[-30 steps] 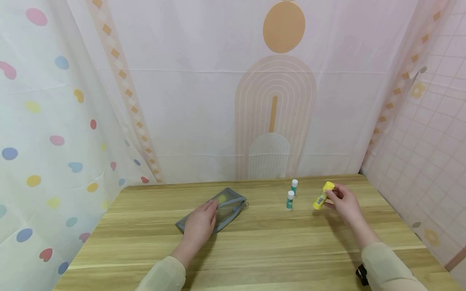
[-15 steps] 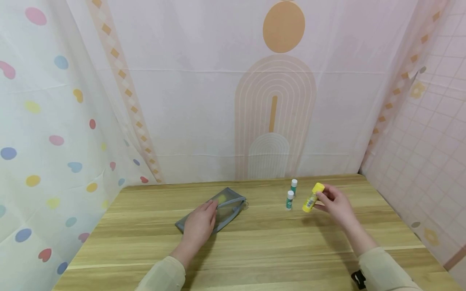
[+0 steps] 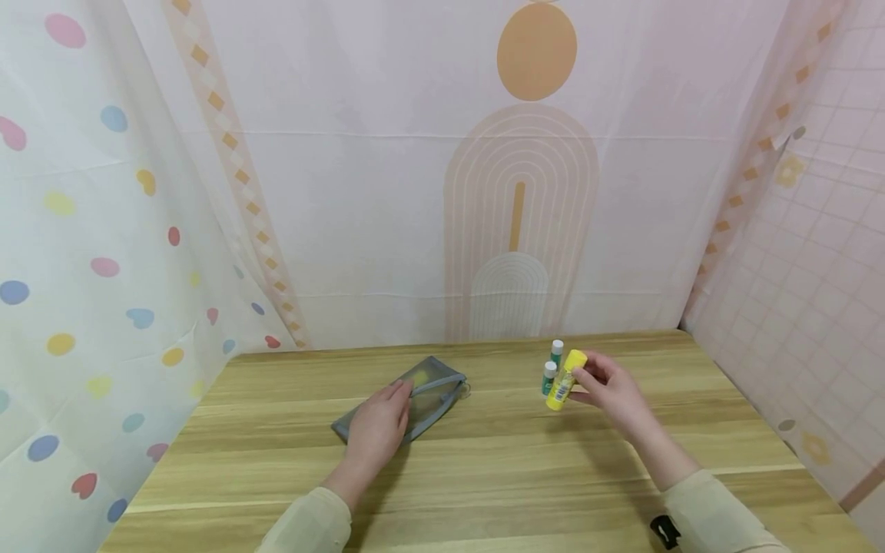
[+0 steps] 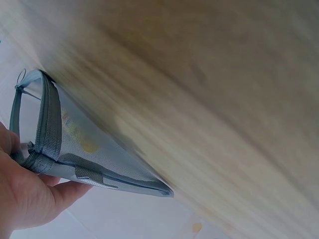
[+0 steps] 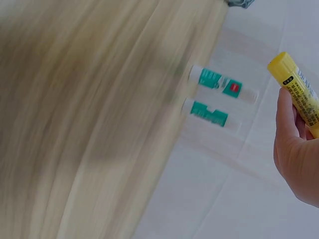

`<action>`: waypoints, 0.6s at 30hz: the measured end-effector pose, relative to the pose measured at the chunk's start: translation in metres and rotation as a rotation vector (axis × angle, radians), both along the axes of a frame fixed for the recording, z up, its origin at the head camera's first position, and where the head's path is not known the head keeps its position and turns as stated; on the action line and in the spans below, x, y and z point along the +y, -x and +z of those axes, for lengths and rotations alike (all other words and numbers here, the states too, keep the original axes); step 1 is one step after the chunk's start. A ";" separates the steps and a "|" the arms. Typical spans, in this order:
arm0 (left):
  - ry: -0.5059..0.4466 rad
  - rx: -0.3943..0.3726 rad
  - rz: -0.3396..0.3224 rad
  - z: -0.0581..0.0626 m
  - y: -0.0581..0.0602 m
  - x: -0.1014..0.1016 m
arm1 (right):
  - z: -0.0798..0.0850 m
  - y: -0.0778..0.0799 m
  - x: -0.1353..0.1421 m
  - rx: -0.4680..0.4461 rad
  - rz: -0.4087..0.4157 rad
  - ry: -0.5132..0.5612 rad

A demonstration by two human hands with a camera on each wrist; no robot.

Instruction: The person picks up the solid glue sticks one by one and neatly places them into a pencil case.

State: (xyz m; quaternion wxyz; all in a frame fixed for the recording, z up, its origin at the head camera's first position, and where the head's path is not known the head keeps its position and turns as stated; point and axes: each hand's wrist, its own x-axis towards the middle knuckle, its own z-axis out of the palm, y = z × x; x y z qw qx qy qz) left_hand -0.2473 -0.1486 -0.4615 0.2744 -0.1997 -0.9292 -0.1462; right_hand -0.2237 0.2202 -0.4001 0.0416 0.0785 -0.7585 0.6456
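Note:
A yellow glue stick (image 3: pixel 566 380) is pinched in my right hand (image 3: pixel 615 393), tilted and raised above the table. Just behind it stand two green glue sticks with white caps, the nearer glue stick (image 3: pixel 548 377) partly covered by the yellow one and the farther glue stick (image 3: pixel 556 351) behind. My left hand (image 3: pixel 379 425) grips a grey mesh zip pouch (image 4: pixel 50 119) by the side of its mouth, which gapes to the right. Through the mesh of the pouch a blurred yellow item (image 4: pixel 84 137) shows inside.
The wooden table (image 3: pixel 484 476) meets a patterned curtain (image 3: pixel 373 230) at its back edge. More curtain hangs at left and right. A black object (image 3: pixel 665 531) sits by the right sleeve. A small ring (image 3: pixel 466 390) hangs from the pouch's right corner.
My right hand has carried the yellow glue stick leftward, from the right of the green glue sticks to partly in front of them. My left hand and the pouch stay in place.

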 end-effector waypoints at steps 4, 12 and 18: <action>0.000 -0.004 -0.001 0.000 0.000 0.000 | 0.000 0.000 -0.008 0.005 0.024 0.016; -0.014 0.013 -0.011 -0.001 0.000 0.000 | -0.002 0.002 -0.026 -0.008 0.061 0.033; -0.006 0.011 -0.007 -0.001 0.001 0.000 | -0.006 0.006 -0.040 -0.015 0.089 0.053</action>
